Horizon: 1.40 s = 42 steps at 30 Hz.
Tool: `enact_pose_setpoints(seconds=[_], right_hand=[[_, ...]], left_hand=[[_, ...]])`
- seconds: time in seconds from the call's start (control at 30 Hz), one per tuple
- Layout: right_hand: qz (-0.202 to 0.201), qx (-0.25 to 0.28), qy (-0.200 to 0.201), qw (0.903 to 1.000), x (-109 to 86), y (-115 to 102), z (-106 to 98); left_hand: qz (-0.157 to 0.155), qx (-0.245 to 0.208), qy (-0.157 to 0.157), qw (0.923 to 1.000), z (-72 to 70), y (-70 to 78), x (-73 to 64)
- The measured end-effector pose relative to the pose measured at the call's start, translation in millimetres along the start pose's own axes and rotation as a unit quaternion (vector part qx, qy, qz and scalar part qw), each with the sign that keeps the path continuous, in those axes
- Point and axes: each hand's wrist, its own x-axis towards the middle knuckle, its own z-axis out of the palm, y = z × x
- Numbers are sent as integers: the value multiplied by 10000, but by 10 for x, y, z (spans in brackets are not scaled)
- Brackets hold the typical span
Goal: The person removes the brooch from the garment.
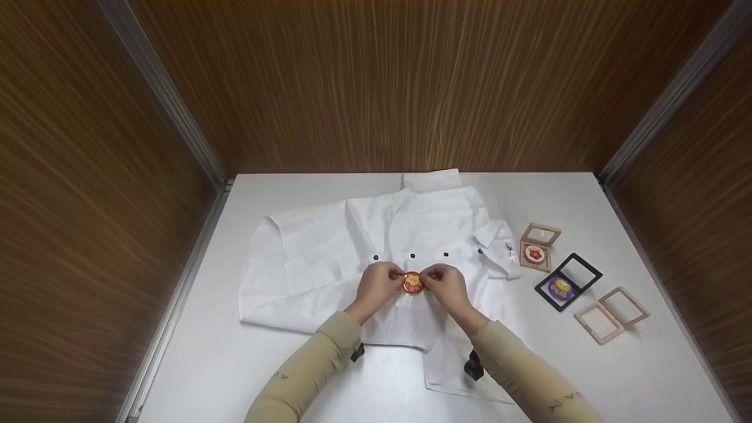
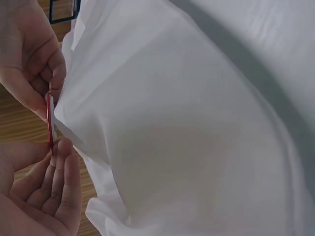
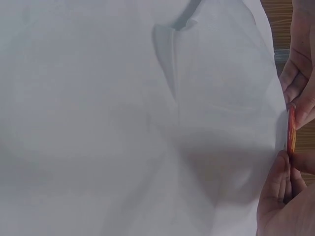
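Observation:
A round red-orange button badge (image 1: 413, 282) with a yellow cartoon figure is held face up over a white shirt (image 1: 317, 247). My left hand (image 1: 380, 285) pinches its left edge between thumb and fingers, and my right hand (image 1: 446, 288) pinches the right edge. Seen edge-on in the left wrist view, the badge (image 2: 50, 120) has shirt cloth gathered against its white back. In the right wrist view the badge (image 3: 291, 130) likewise lies against the cloth. Whether its pin goes through the fabric is hidden.
Right of the shirt, an open wooden case (image 1: 536, 247) holds a badge with a red flower. An open black case (image 1: 567, 282) holds a purple and yellow badge. An open pinkish case (image 1: 611, 315) has nothing in it. Wood-grain panels (image 1: 376, 88) enclose the white table (image 1: 205, 364).

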Motion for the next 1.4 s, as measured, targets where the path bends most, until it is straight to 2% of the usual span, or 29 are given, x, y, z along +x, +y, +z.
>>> enact_pose_setpoints(seconds=[0.1,0.33,0.63,0.83,1.2,1.4], right_hand=[[-16,-46,-16,10000,-10,-12,-12],[-42,-97,40,9999,-28,-25,-35],[-100,19,45,9999,-30,-17,-59],[-38,-54,-84,9999,-32,-19,-71],[-59,113,-136,9998,-30,-32,-78],[24,364,-173,9992,-39,-35,-80]], left_hand=[[80,50,46,9999,-2,21,0],[44,40,-51,10000,-8,58,-4],[190,-40,-105,9998,-1,36,-21],[266,-39,-204,9994,-2,33,-31],[218,86,-443,9987,-39,60,-48],[268,7,-637,9976,-58,43,-59]])
